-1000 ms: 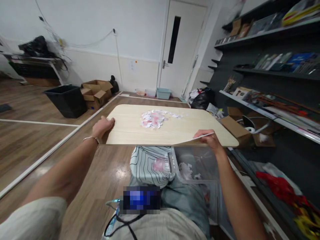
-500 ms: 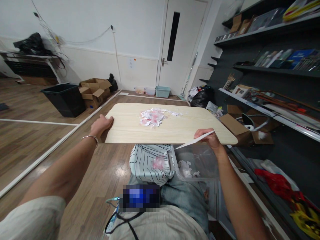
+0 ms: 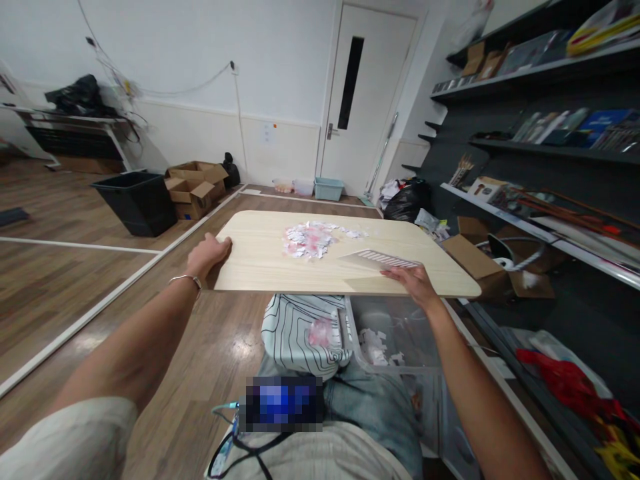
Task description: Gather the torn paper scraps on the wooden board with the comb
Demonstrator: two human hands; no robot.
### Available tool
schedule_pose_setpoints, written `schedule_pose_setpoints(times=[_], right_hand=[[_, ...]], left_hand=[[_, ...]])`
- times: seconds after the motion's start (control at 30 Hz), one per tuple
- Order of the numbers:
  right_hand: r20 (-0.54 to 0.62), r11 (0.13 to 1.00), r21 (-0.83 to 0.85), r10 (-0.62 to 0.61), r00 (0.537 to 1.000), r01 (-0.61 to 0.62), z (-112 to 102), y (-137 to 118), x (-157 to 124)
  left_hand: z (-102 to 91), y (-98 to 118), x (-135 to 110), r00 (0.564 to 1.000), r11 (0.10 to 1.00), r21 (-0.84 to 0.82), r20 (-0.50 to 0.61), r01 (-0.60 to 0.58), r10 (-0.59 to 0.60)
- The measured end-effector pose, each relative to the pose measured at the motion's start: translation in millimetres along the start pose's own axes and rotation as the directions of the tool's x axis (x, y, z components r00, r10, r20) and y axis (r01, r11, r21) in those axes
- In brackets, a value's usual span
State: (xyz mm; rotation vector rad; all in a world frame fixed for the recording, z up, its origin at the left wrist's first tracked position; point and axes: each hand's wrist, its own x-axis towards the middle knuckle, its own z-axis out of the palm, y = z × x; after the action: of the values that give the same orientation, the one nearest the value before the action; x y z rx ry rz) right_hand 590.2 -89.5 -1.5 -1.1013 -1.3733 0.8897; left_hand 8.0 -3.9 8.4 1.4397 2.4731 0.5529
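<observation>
A pale wooden board (image 3: 260, 257) is held level above the lap, a heap of torn paper scraps (image 3: 311, 239) at its middle. The left hand (image 3: 207, 257) clenches its left edge; the right hand (image 3: 413, 280) pinches a striped card (image 3: 377, 260) lying flat on the board. Below sit a clear plastic bin (image 3: 400, 333) and a striped cushion (image 3: 295, 333).

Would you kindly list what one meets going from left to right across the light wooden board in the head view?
Left hand gripping the board's left edge → pile of paper scraps → ridged flat card → right hand holding the card down at the near right.
</observation>
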Motion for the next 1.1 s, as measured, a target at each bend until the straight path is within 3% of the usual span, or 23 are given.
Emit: schedule_pose_setpoints(times=[0.1,0.2,0.3,0.77,1.1], right_hand=[[0.148,0.977,-0.13,-0.147,0.978,0.167,21.2,-7.0,1.8],[0.329,0.901,-0.22,-0.291,0.898,0.373,35.4,-11.0,4.8],[0.407,0.853,-0.235,-0.349,0.844,0.466,39.9,-10.2,7.4],[0.498,0.82,-0.227,-0.366,0.786,0.526,43.1,-5.3,9.2],[0.422,0.858,-0.221,-0.345,0.838,0.464,37.5,-11.4,4.7]], left_hand=[[-2.7,2.1,-3.1,1.0,1.0,0.004,0.009,0.01,-0.01],[-3.7,3.1,-4.3,1.0,1.0,0.006,0.002,0.012,-0.012],[-3.3,2.7,-3.8,1.0,1.0,0.003,-0.002,0.009,-0.009],[-6.8,5.0,-9.2,1.0,1.0,0.012,0.011,0.002,-0.002],[-5.9,5.1,-6.8,0.999,1.0,-0.006,0.031,0.012,-0.012]])
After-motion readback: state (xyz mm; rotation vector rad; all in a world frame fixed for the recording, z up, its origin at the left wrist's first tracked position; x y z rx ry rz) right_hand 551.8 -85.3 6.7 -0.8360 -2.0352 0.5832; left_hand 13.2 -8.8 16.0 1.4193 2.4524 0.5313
